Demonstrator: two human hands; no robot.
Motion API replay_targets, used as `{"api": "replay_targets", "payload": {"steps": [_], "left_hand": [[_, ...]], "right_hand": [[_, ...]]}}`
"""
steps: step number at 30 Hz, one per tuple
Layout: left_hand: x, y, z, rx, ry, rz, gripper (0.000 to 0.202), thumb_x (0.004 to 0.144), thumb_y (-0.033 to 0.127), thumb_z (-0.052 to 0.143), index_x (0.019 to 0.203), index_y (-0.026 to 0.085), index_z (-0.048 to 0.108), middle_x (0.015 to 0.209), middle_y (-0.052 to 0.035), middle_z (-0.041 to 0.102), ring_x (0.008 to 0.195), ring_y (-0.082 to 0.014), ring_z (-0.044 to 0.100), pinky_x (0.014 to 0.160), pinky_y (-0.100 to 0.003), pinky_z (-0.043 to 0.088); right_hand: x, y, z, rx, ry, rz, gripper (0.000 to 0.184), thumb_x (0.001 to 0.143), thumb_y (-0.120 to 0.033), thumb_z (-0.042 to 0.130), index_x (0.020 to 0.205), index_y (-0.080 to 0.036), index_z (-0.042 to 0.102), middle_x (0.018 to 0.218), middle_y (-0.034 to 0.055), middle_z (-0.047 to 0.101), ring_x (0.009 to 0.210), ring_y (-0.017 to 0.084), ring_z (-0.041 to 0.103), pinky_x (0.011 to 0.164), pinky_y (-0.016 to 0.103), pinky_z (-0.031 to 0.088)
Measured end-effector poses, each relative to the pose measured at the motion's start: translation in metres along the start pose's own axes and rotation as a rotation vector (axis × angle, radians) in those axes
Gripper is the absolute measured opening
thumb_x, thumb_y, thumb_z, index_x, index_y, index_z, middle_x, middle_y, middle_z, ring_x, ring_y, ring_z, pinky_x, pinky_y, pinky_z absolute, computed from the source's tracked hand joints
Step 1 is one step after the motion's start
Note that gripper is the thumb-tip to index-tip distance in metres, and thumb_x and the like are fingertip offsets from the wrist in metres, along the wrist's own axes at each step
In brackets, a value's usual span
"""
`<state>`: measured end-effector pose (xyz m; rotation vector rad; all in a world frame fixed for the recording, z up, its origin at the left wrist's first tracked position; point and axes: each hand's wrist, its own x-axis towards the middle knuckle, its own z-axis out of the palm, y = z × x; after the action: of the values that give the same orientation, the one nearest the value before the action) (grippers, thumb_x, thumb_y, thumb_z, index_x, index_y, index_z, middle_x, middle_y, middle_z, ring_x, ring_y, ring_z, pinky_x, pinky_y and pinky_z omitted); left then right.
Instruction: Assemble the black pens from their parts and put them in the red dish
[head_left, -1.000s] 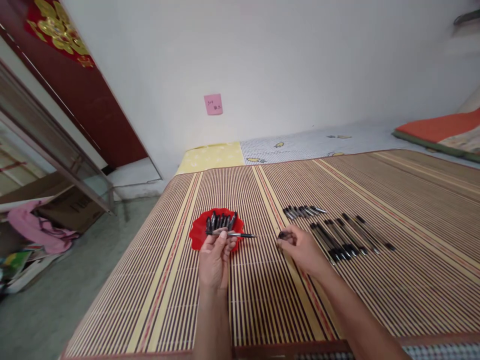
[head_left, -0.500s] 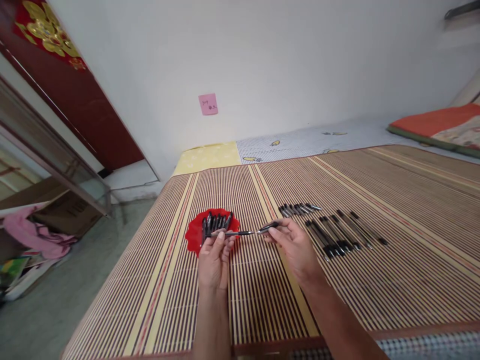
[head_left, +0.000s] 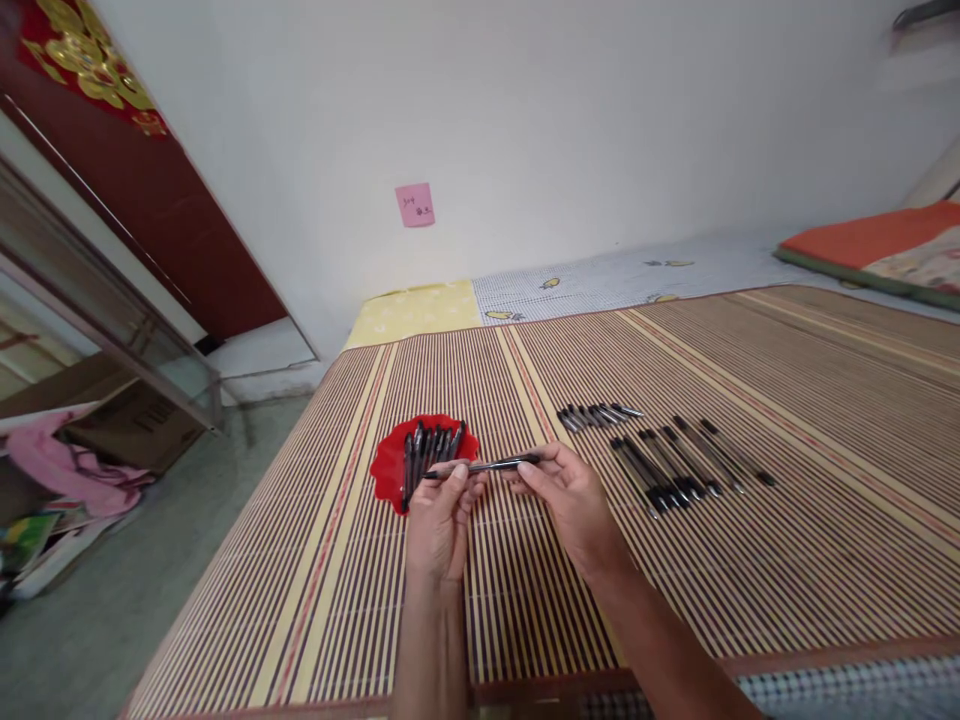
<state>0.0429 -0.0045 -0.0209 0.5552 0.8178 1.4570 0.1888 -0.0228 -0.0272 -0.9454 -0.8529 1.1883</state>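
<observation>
A black pen (head_left: 491, 466) lies level between my hands, above the mat. My left hand (head_left: 437, 530) pinches its barrel between thumb and fingers. At the pen's other end, my right hand (head_left: 574, 500) is closed on the black pen cap (head_left: 526, 459), which now sits over the tip. Just behind my left hand is a red scalloped dish (head_left: 387, 466) with several capped pens (head_left: 431, 442) lying in it. To the right of my right hand, several uncapped pens (head_left: 679, 462) lie in a slanted row. A row of loose pen caps (head_left: 592, 416) lies beyond them.
The striped bamboo mat (head_left: 525, 600) covers the bed. Behind it stands a white wall with a pink note (head_left: 415, 205). A folded orange-and-green quilt (head_left: 862, 245) is at the far right. Boxes and a pink cloth (head_left: 71, 465) are on the left.
The pen's tip and the cap were apart by a small gap; now they are joined. My hands have come closer together, the right one moving left.
</observation>
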Motion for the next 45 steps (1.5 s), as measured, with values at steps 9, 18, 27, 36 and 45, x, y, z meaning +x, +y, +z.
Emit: {"api": "replay_targets", "payload": {"steps": [9,18,27,36,45], "left_hand": [[-0.009,-0.014,0.009,0.548,-0.266,-0.045,0.014,0.064,0.019,0.081,0.072,0.013,0.072,0.06,-0.003,0.066,0.055,-0.0115,0.058,0.054,-0.02,0.044],[-0.015,-0.016,0.018,0.687,-0.271,0.09,0.009,0.065,0.014,0.076,0.074,0.016,0.074,0.06,-0.0003,0.062,0.053,-0.0119,0.052,0.051,-0.021,0.039],[0.013,0.011,-0.029,0.929,0.145,0.562,0.021,0.073,0.028,0.077,0.093,0.021,0.077,0.083,-0.0061,0.071,0.076,-0.0217,0.064,0.076,-0.033,0.05],[0.028,0.015,-0.045,1.23,0.18,0.757,0.02,0.079,0.026,0.067,0.097,0.021,0.076,0.086,-0.009,0.068,0.082,-0.0272,0.064,0.084,-0.042,0.049],[0.04,0.013,-0.057,1.22,0.23,0.69,0.019,0.074,0.02,0.065,0.091,0.02,0.073,0.085,-0.0089,0.069,0.08,-0.0275,0.066,0.085,-0.044,0.05]], "right_hand": [[0.012,-0.012,-0.027,-0.148,0.131,-0.063,0.035,0.075,-0.045,0.077,0.092,-0.018,0.063,0.079,0.0027,0.068,0.069,0.016,0.066,0.064,0.029,0.057],[0.011,-0.008,-0.019,-0.366,-0.01,-0.117,0.025,0.078,-0.037,0.071,0.093,-0.018,0.065,0.084,0.0055,0.071,0.078,0.02,0.068,0.07,0.031,0.056],[0.009,-0.011,-0.022,-0.406,-0.108,-0.042,0.024,0.085,-0.038,0.065,0.097,-0.017,0.066,0.084,0.005,0.069,0.077,0.019,0.069,0.07,0.032,0.057],[0.006,-0.006,-0.027,-0.432,-0.151,-0.025,0.023,0.089,-0.036,0.061,0.099,-0.017,0.065,0.086,0.0045,0.068,0.078,0.017,0.068,0.071,0.032,0.057],[0.006,-0.006,-0.028,-0.481,-0.19,-0.025,0.022,0.089,-0.037,0.06,0.098,-0.018,0.066,0.082,0.0033,0.067,0.077,0.018,0.068,0.072,0.033,0.056]]}}
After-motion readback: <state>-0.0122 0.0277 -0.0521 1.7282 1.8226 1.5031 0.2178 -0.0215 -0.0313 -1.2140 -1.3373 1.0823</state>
